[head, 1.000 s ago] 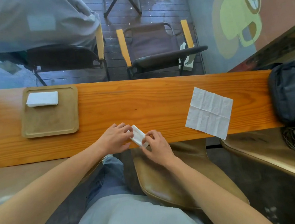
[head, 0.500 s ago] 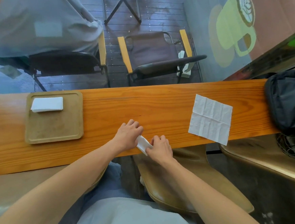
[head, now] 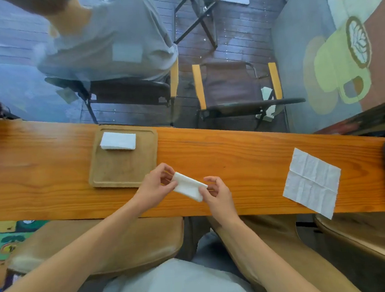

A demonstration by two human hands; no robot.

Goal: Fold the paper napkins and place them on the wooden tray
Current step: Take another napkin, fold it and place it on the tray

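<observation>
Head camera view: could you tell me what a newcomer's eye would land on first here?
First, the two hands at the centre: the left hand and right hand hold a folded napkin between them above the wooden counter. To their left, the wooden tray carries a folded stack at its far edge. At right, an unfolded napkin lies flat.

I see bare orange wooden counter [head: 233, 156] right of the square wooden tray [head: 124, 172]; a flat unfolded white napkin [head: 312, 182] lies further right.

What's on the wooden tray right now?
A folded white napkin stack lies in the far-left corner of the wooden tray; the rest is bare wood. How many napkins are in the stack, and the wood beneath it, cannot be seen.
</observation>
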